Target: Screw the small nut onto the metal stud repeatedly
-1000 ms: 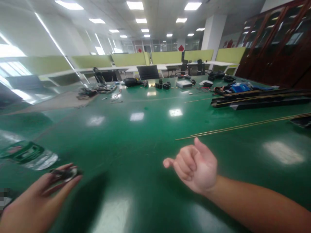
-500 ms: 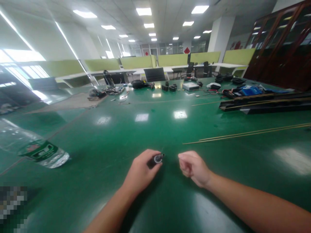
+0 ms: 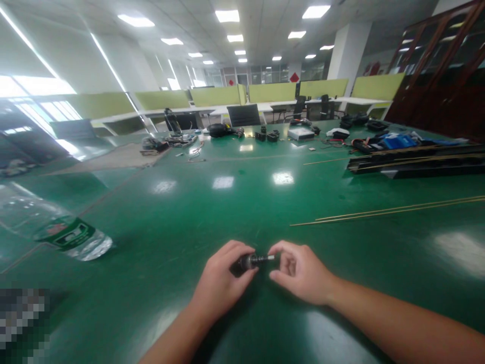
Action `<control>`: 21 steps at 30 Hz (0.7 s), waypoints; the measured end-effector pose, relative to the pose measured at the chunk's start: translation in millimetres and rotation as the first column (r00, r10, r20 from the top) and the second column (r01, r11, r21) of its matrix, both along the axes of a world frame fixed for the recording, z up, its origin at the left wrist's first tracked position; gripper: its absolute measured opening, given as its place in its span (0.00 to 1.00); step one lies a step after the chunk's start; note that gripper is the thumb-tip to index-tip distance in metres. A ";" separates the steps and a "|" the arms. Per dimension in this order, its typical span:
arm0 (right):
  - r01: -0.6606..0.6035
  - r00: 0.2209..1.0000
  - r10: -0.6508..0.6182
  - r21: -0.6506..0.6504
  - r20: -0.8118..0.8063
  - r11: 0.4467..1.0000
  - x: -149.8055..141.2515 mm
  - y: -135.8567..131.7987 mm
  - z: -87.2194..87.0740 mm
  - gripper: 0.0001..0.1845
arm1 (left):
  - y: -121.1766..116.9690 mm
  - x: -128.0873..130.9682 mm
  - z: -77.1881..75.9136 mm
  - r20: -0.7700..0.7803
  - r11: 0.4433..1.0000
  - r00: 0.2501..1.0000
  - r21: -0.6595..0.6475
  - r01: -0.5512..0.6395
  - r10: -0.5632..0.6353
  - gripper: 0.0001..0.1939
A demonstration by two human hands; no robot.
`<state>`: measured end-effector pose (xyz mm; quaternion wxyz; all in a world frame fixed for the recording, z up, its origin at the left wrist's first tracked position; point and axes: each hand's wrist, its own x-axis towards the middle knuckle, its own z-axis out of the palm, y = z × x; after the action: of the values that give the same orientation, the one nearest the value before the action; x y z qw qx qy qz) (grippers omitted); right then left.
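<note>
My left hand [image 3: 222, 273] is closed around a black cylindrical tool [image 3: 247, 262], its thumb and index finger on either side. The tool looks like a small screwdriver body, though its exact kind is unclear. From its front end a thin dark shaft with a silver tip [image 3: 270, 258] points right. Just right of that tip is my right hand [image 3: 301, 273], its thumb and index finger spread apart and the other fingers curled. The silver tip reaches the gap between them, with no visible grip on it. Both hands are low over the green table [image 3: 212, 212].
A clear plastic bottle [image 3: 76, 237] with a green label is at the left. Thin brass-coloured rods [image 3: 379, 211] lie to the right, before black long pieces [image 3: 417, 164]. Electronics and black items [image 3: 220, 130] line the far edge. A pixelated object [image 3: 22, 316] sits lower left.
My right hand has gone from closed fingers to thumb and index apart, nearer the tool. The tool now points right, and its shaft with a silver tip shows. The view has shifted slightly.
</note>
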<state>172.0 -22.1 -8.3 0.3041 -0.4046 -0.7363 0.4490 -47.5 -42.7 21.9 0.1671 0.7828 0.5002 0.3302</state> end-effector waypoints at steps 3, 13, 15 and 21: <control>-0.006 1.000 0.006 0.011 0.022 1.000 -0.5 1.0 -1.4 0.17 | -0.2 1.2 -1.0 0.006 1.000 1.000 -0.019 -0.001 0.002 0.12; -0.027 0.998 0.024 0.032 0.064 0.999 -1.5 1.2 -3.6 0.19 | 5.5 -0.6 -12.4 0.098 0.985 0.995 -0.175 -0.013 0.031 0.17; -0.020 0.999 0.018 0.031 0.048 0.999 -1.6 1.5 -4.6 0.19 | 5.1 -0.8 -13.6 0.114 0.986 0.993 -0.168 0.003 0.016 0.17; -0.016 0.999 0.015 0.030 0.039 0.999 -2.2 1.8 -4.8 0.18 | 1.9 -1.4 -11.4 0.092 0.992 0.996 -0.123 0.030 -0.019 0.14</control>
<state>169.8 -20.3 -13.1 0.2922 -0.4029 -0.7519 0.4324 -48.9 -40.8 10.5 0.2419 0.7613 0.5019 0.3316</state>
